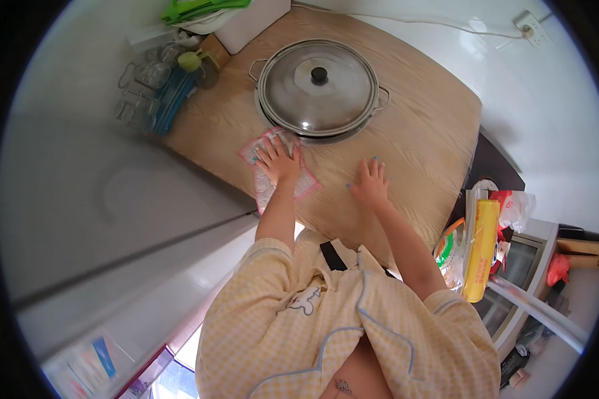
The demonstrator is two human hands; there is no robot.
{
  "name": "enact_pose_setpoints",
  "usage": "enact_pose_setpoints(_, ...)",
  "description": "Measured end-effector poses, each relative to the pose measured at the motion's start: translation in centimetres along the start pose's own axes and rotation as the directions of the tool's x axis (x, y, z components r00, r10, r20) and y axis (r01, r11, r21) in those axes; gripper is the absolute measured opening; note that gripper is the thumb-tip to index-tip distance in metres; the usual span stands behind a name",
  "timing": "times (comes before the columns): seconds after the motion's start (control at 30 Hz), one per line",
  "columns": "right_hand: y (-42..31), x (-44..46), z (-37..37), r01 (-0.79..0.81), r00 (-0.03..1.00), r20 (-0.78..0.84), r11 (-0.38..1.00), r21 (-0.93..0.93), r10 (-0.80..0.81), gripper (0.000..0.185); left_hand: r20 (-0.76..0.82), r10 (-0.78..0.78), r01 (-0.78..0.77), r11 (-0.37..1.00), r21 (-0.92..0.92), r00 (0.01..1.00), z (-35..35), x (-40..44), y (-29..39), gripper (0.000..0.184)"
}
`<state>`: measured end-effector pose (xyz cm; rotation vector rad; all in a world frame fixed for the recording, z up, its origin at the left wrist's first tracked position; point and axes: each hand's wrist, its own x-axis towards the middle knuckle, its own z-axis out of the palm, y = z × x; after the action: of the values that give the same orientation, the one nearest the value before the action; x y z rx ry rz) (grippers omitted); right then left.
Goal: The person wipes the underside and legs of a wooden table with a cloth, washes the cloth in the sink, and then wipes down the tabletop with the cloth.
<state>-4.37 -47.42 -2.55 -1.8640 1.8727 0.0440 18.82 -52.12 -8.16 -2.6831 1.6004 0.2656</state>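
My left hand [279, 163] lies flat with spread fingers on a white cloth with a pink edge [305, 184], pressing it against the wooden table [419, 126]. The cloth reaches up to the near left side of a large steel pan [283, 93] and hangs toward the table's front edge. A domed lid with a black knob [319, 75] covers the pan. To the right of the cloth, my right hand [371, 184] rests palm down on the bare wood, fingers apart, holding nothing.
Glasses on a rack [143, 90], a green cup [190, 62] and a blue tray [173, 103] stand at the back left. A grey cabinet side [126, 193] borders the left. On the right, a yellow box [480, 253] and plastic bags [516, 209] sit beside the table.
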Motion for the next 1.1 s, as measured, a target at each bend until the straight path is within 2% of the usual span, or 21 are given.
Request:
enact_pose_setpoints(0.03,-0.9,1.0,-0.2,-0.067,0.996,0.061,0.998,0.005,0.067,0.084,0.008,-0.001,0.001,1.0,0.003,1.0,-0.2,1.9,-0.5,0.068)
enact_pose_setpoints(0.07,-1.5,1.9,-0.4,-0.07,0.995,0.067,0.998,0.004,0.07,0.084,0.004,-0.009,0.009,1.0,-0.007,1.0,-0.5,3.9,-0.9,0.068)
enact_pose_setpoints(0.13,-2.2,3.3,-0.3,-0.213,0.969,0.14,0.974,0.072,0.202,0.098,0.006,-0.017,0.017,1.0,-0.007,1.0,-1.4,7.2,-1.2,0.068)
enact_pose_setpoints(0.23,-2.7,4.3,0.5,-0.285,0.942,0.178,0.958,-0.028,0.285,0.106,-0.03,-0.004,0.002,0.999,-0.039,1.0,-2.3,11.6,-1.4,0.069)
enact_pose_setpoints(0.37,-2.4,4.5,1.2,-0.294,0.94,0.161,0.954,-0.067,0.301,0.113,-0.043,0.017,-0.02,0.998,-0.052,0.999,-2.6,15.7,-1.5,0.066)
enact_pose_setpoints(0.43,-2.5,4.6,1.2,-0.294,0.941,0.145,0.951,-0.096,0.305,0.115,-0.131,0.108,-0.11,0.994,-0.009,0.985,-1.9,18.4,-2.2,0.061)
enact_pose_setpoints(0.47,-2.6,4.5,1.2,-0.297,0.94,0.147,0.95,-0.099,0.309,0.115,-0.127,0.11,-0.112,0.994,-0.011,0.986,-1.6,20.0,-2.4,0.061)
enact_pose_setpoints(0.53,-3.1,4.5,0.6,-0.302,0.937,0.152,0.949,-0.091,0.313,0.116,-0.143,0.236,-0.204,0.957,0.205,0.961,-0.6,23.5,-2.8,0.056)
enact_pose_setpoints(0.6,-3.2,4.7,0.2,-0.312,0.93,0.168,0.944,-0.106,0.326,0.116,-0.1,0.259,-0.234,0.949,0.213,0.961,-0.7,25.5,-2.8,0.055)
enact_pose_setpoints(0.67,-3.0,4.4,0.1,-0.313,0.923,0.194,0.942,-0.123,0.332,0.116,-0.052,0.273,-0.255,0.94,0.227,0.961,-1.6,25.7,-2.0,0.053)
enact_pose_setpoints(0.73,-3.0,4.4,0.4,-0.272,0.948,0.144,0.958,-0.092,0.283,0.115,-0.138,0.307,-0.29,0.948,0.13,0.942,-2.6,25.3,-2.0,0.053)
enact_pose_setpoints(0.93,-2.7,4.2,0.5,-0.25,0.957,0.128,0.964,-0.094,0.261,0.112,-0.085,0.244,-0.23,0.962,0.149,0.966,-1.8,24.2,-2.3,0.06)
enact_pose_setpoints(0.97,-2.5,4.2,0.5,-0.235,0.962,0.12,0.968,-0.094,0.245,0.112,-0.099,0.233,-0.217,0.965,0.148,0.967,-1.5,23.1,-2.5,0.06)
enact_pose_setpoints(1.03,-2.5,4.0,0.7,-0.236,0.961,0.125,0.966,-0.107,0.248,0.111,-0.147,0.203,-0.211,0.977,-0.041,0.968,-2.0,18.8,-2.3,0.06)
enact_pose_setpoints(1.1,-2.6,3.8,0.6,-0.217,0.966,0.122,0.971,-0.097,0.228,0.11,-0.155,0.181,-0.186,0.982,-0.021,0.971,-0.7,15.8,-2.7,0.06)
